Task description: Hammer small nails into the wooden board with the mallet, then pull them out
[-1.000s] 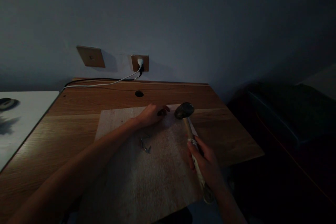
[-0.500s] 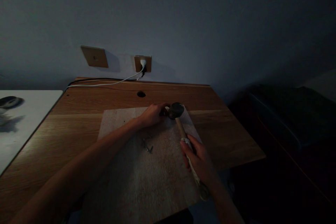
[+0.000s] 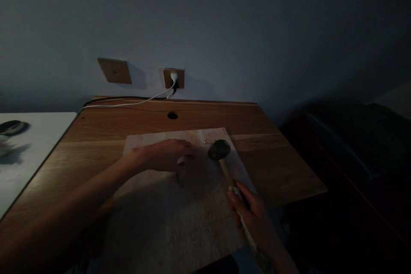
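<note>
My right hand (image 3: 253,214) is wrapped around the wooden handle of a hammer (image 3: 226,172); its round dark head lies low over the board's far right part, though I cannot tell if it touches. Pale wrapping shows on the handle by the thumb. Just beyond the hammer head, a small shiny nail (image 3: 205,141) is at the pale board (image 3: 192,218). To the left, my left hand (image 3: 168,154) hovers with fingers loosely stretched and thumb apart. Close below it lie a few thin metal pieces that look like nails (image 3: 180,178), partly hidden by the hand.
The board rests on a wooden desk (image 3: 282,167) with a round cable hole (image 3: 172,115). White and black cables run to a wall socket (image 3: 174,78). A second wall plate (image 3: 114,70) is beside it. A white table (image 3: 38,141) with a dark object stands left.
My left hand has moved left, away from the hammer head and over toward the metal pieces. The hammer and right hand have come slightly nearer and right, and the small nail shows.
</note>
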`<state>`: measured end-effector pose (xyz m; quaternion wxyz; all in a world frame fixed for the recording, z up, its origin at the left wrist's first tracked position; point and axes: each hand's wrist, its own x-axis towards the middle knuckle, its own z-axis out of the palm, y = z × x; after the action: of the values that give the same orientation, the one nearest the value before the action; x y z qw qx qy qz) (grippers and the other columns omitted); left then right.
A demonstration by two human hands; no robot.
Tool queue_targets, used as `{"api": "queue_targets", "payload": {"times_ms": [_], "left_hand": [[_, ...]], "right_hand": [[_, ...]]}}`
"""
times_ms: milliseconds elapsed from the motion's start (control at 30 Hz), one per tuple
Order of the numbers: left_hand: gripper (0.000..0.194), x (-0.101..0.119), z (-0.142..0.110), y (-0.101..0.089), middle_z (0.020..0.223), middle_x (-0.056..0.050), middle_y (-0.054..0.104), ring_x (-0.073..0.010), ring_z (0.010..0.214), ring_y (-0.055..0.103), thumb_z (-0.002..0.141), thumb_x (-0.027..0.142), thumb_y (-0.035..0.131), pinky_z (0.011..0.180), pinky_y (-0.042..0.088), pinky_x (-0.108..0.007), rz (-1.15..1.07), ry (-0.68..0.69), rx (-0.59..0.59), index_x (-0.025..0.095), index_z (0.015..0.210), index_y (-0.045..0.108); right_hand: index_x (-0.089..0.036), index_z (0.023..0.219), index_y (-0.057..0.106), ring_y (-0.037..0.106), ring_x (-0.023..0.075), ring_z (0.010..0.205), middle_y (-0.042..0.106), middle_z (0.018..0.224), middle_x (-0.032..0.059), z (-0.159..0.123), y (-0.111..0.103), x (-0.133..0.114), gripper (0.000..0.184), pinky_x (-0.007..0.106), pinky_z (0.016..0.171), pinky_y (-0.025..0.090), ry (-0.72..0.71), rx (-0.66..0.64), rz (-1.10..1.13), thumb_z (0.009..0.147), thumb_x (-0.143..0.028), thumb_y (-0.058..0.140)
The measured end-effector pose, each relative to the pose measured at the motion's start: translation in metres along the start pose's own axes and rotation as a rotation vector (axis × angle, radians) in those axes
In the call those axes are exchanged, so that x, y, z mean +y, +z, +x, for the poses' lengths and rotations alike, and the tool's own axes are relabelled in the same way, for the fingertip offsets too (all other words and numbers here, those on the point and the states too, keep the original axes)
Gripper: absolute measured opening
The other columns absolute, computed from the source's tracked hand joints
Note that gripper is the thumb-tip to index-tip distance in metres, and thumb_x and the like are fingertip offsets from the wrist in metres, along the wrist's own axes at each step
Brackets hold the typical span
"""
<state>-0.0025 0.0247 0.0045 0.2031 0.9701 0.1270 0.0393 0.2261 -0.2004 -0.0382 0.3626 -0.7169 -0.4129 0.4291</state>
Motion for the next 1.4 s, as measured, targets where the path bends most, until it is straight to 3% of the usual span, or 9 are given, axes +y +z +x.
{"api": "queue_targets", "payload": {"times_ms": [133,267,467,567,700,833,1100,1300,1400], "left_hand": [[0.024,0.017,-0.013,0.004,0.1,-0.005,0.07,-0.021,0.092,0.068,0.084,0.008,0.062,0.087,0.05,-0.032,0.176,-0.028,-0.022,0.021,0.103,0.069],[0.024,0.01,-0.004,0.01,0.09,-0.003,0.069,-0.0183,0.084,0.068,0.083,0.004,0.059,0.077,0.05,-0.028,0.112,-0.038,0.013,0.02,0.097,0.071],[0.022,-0.022,0.021,0.014,0.09,-0.004,0.072,-0.0142,0.077,0.067,0.08,0.005,0.063,0.072,0.05,-0.024,-0.246,-0.161,0.347,0.016,0.095,0.075],[0.025,-0.032,0.03,0.024,0.087,-0.003,0.075,-0.0154,0.078,0.069,0.078,0.004,0.063,0.074,0.051,-0.025,-0.273,-0.259,0.421,0.016,0.096,0.076],[0.025,-0.037,0.032,0.035,0.091,-0.004,0.077,-0.0164,0.078,0.069,0.079,0.007,0.064,0.075,0.052,-0.027,-0.222,-0.298,0.427,0.017,0.098,0.077],[0.025,-0.037,0.03,0.034,0.09,-0.005,0.076,-0.0168,0.075,0.069,0.08,0.009,0.065,0.072,0.053,-0.027,-0.177,-0.324,0.429,0.017,0.1,0.078],[0.029,-0.03,0.035,0.035,0.108,-0.01,0.076,-0.0229,0.095,0.072,0.087,0.008,0.06,0.089,0.055,-0.034,-0.045,-0.212,0.352,0.018,0.108,0.078],[0.025,-0.035,0.037,0.044,0.108,-0.008,0.076,-0.0212,0.098,0.072,0.085,0.008,0.063,0.092,0.055,-0.032,-0.174,-0.192,0.412,0.018,0.103,0.078],[0.026,-0.036,0.037,0.044,0.1,-0.007,0.077,-0.0199,0.092,0.072,0.084,0.007,0.063,0.087,0.055,-0.031,-0.239,-0.247,0.44,0.018,0.104,0.077]], "right_hand": [[-0.022,0.089,0.06,0.047,0.0101,0.041,0.049,0.057,-0.0073,0.003,0.002,0.001,0.044,0.02,0.038,0.04,0.012,-0.007,0.03,0.093,-0.066,0.057],[-0.022,0.087,0.058,0.045,0.009,0.041,0.048,0.057,-0.0078,0.002,0.005,-0.007,0.044,0.019,0.038,0.039,0.019,-0.017,0.058,0.091,-0.066,0.058],[-0.021,0.086,0.059,0.047,0.0089,0.042,0.047,0.057,-0.008,0.001,0.006,-0.013,0.048,0.019,0.039,0.04,0.026,0.034,0.046,0.086,-0.069,0.06],[-0.02,0.087,0.06,0.047,0.0088,0.041,0.048,0.057,-0.0077,0.001,0.006,-0.014,0.049,0.019,0.039,0.04,0.024,0.044,0.018,0.086,-0.069,0.059],[-0.021,0.086,0.06,0.046,0.0092,0.041,0.048,0.056,-0.008,0.0,0.005,-0.015,0.046,0.019,0.038,0.04,0.029,0.023,0.029,0.089,-0.067,0.059],[-0.022,0.089,0.061,0.048,0.0094,0.041,0.049,0.056,-0.0078,-0.001,0.005,-0.011,0.046,0.018,0.038,0.039,0.041,0.02,0.041,0.09,-0.068,0.059],[-0.022,0.091,0.06,0.049,0.0102,0.042,0.05,0.058,-0.0074,0.002,0.004,-0.006,0.048,0.02,0.038,0.041,0.025,0.038,0.02,0.089,-0.069,0.06],[-0.022,0.089,0.056,0.047,0.009,0.041,0.05,0.058,-0.0078,0.002,0.002,-0.006,0.045,0.019,0.038,0.038,0.023,0.006,0.009,0.093,-0.066,0.058],[-0.022,0.088,0.057,0.049,0.0098,0.042,0.051,0.056,-0.0073,0.004,0.001,-0.012,0.043,0.02,0.04,0.041,-0.023,0.001,-0.01,0.094,-0.064,0.058]]}}
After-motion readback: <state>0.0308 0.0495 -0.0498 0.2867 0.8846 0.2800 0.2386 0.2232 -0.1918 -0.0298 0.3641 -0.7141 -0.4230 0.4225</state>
